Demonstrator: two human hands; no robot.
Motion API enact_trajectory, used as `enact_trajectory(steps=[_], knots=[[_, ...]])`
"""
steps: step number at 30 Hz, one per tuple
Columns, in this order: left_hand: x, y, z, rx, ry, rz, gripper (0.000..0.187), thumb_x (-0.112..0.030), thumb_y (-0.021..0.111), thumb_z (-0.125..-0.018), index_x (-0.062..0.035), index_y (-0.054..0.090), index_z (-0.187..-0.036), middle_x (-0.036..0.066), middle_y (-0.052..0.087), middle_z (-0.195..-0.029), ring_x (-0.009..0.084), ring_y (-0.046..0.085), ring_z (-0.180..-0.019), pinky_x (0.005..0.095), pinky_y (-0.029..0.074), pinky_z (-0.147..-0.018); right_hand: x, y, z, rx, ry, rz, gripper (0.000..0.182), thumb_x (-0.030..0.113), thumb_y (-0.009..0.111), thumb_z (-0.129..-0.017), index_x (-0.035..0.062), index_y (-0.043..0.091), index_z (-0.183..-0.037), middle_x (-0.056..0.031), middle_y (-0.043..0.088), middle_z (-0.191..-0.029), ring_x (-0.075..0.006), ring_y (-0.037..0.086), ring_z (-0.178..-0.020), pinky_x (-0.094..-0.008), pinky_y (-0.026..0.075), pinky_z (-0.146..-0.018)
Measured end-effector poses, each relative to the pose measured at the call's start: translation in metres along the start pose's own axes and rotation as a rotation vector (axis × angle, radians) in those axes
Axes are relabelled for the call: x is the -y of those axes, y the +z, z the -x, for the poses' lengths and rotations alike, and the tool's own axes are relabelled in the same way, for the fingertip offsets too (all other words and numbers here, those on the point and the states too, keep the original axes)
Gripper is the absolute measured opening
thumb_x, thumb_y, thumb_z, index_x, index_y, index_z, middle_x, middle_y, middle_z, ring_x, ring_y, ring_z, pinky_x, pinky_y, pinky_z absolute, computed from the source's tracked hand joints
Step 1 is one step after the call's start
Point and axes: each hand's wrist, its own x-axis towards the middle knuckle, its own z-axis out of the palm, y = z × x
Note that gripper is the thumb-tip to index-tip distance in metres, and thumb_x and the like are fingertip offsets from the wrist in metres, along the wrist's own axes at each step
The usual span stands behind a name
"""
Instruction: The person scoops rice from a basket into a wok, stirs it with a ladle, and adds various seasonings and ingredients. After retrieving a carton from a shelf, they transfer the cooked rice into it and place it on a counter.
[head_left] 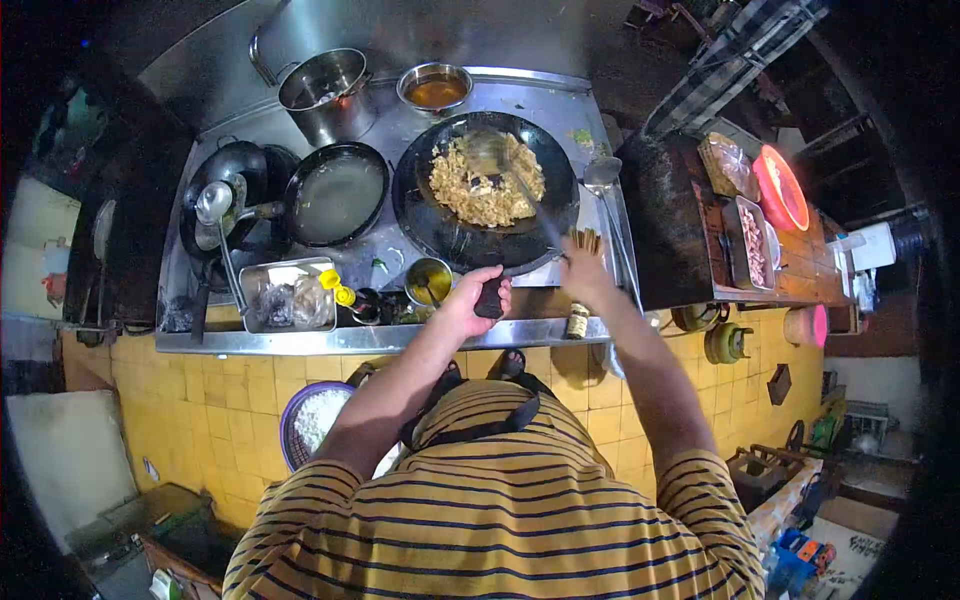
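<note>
The left hand [478, 290] has its fingers wrapped tight around the dark handle [489, 298] of the wok [486, 190], at the wok's near rim. The right hand [582, 272] is closed on the long handle of a metal ladle [490, 152], just right of the wok's near edge; the shaft runs up and left from the fist, and the bowl rests in the middle of the wok among the fried rice [487, 183]. The rice lies heaped in the far half of the wok, leaving the near wall bare and dark.

Just left of the wok sits a second black pan [337, 192] holding pale liquid. Behind that pan stands a steel stockpot [325, 93], and directly behind the wok a small steel bowl [434, 88] of brown liquid. Another ladle [602, 174] lies along the wok's right side. Near the wok handle stands a small cup of yellow sauce [428, 280], with a steel tray [288, 295] farther left.
</note>
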Motion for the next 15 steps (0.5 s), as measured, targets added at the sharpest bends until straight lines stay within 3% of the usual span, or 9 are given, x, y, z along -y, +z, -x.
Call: enact_trajectory(steps=[2,4,5,6,7,10,12,13,15], knots=[[-0.005,-0.003,0.0,0.024,-0.052,0.0,0.022,-0.02,0.064,-0.087,-0.001,0.054,-0.092,0.002,0.057,-0.075,0.0113,0.054,-0.061,0.0239,0.045,-0.054,-0.012,-0.009,0.025,0.144,0.043,-0.088,0.053,0.023,0.056,-0.089,0.0149,0.045,-0.14,-0.0236,0.066,-0.086,-0.0332,0.067,-0.075,-0.0424,0.055,-0.072],[-0.003,-0.007,0.004,-0.007,-0.081,0.006,0.021,-0.019,0.064,-0.087,-0.0012,0.054,-0.092,0.001,0.056,-0.074,0.0112,0.053,-0.06,0.0241,0.045,-0.053,-0.008,-0.077,0.056,0.351,0.096,-0.155,0.054,0.023,0.057,-0.089,0.0213,0.043,-0.141,-0.0245,0.066,-0.093,-0.0344,0.068,-0.081,-0.0437,0.054,-0.077],[-0.001,-0.007,0.008,0.005,-0.015,-0.052,0.021,-0.018,0.064,-0.087,-0.0013,0.054,-0.092,0.001,0.056,-0.074,0.0114,0.053,-0.06,0.0243,0.045,-0.052,-0.043,-0.079,0.065,0.302,-0.054,-0.084,0.055,0.022,0.057,-0.089,0.0238,0.042,-0.142,-0.0249,0.066,-0.093,-0.0356,0.068,-0.08,-0.0425,0.055,-0.077],[0.001,-0.006,0.014,0.018,0.051,-0.111,0.02,-0.018,0.064,-0.086,-0.0013,0.054,-0.092,0.001,0.056,-0.074,0.0115,0.053,-0.059,0.0245,0.045,-0.052,-0.04,-0.107,0.074,0.368,0.083,-0.138,0.053,0.021,0.056,-0.089,0.0209,0.043,-0.141,-0.0259,0.065,-0.09,-0.0374,0.067,-0.079,-0.0431,0.055,-0.076],[0.001,0.001,0.027,0.024,0.057,-0.089,0.017,-0.017,0.063,-0.087,-0.0018,0.055,-0.092,0.002,0.055,-0.073,0.011,0.053,-0.059,0.0248,0.045,-0.051,-0.069,-0.096,0.077,0.229,-0.033,-0.028,0.051,0.016,0.056,-0.088,0.0164,0.046,-0.138,-0.0244,0.065,-0.085,-0.0419,0.065,-0.076,-0.0483,0.053,-0.07],[0.028,-0.018,0.066,0.106,0.132,-0.28,0.015,-0.016,0.062,-0.087,-0.0033,0.056,-0.092,0.003,0.056,-0.072,0.0115,0.053,-0.057,0.0257,0.045,-0.051,-0.044,-0.108,0.078,0.113,0.124,0.234,0.05,0.019,0.056,-0.087,0.0169,0.048,-0.136,-0.0226,0.065,-0.08,-0.0418,0.064,-0.074,-0.0489,0.052,-0.07],[0.071,-0.03,0.104,-0.201,0.089,-0.666,0.011,-0.014,0.061,-0.087,-0.005,0.056,-0.091,0.002,0.056,-0.069,0.0125,0.053,-0.055,0.0268,0.045,-0.049,-0.014,-0.146,0.094,0.086,0.081,0.199,0.049,0.018,0.056,-0.086,0.0169,0.05,-0.135,-0.0227,0.065,-0.081,-0.0412,0.064,-0.075,-0.0485,0.052,-0.07],[0.068,-0.025,0.103,-0.187,0.09,-0.675,0.011,-0.014,0.061,-0.087,-0.005,0.056,-0.091,0.002,0.056,-0.069,0.0125,0.053,-0.055,0.0268,0.045,-0.049,0.009,-0.175,0.106,0.07,0.023,0.163,0.049,0.017,0.057,-0.085,0.0168,0.052,-0.134,-0.0228,0.065,-0.082,-0.0405,0.065,-0.075,-0.0481,0.052,-0.07],[0.069,-0.025,0.106,0.098,0.009,-0.486,0.008,-0.014,0.059,-0.087,-0.0058,0.056,-0.088,0.002,0.057,-0.071,0.0129,0.055,-0.059,0.0257,0.045,-0.053,0.054,-0.225,0.134,0.14,0.049,0.199,0.049,0.014,0.056,-0.083,0.0161,0.055,-0.131,-0.0221,0.066,-0.084,-0.0394,0.065,-0.077,-0.0484,0.051,-0.072]])
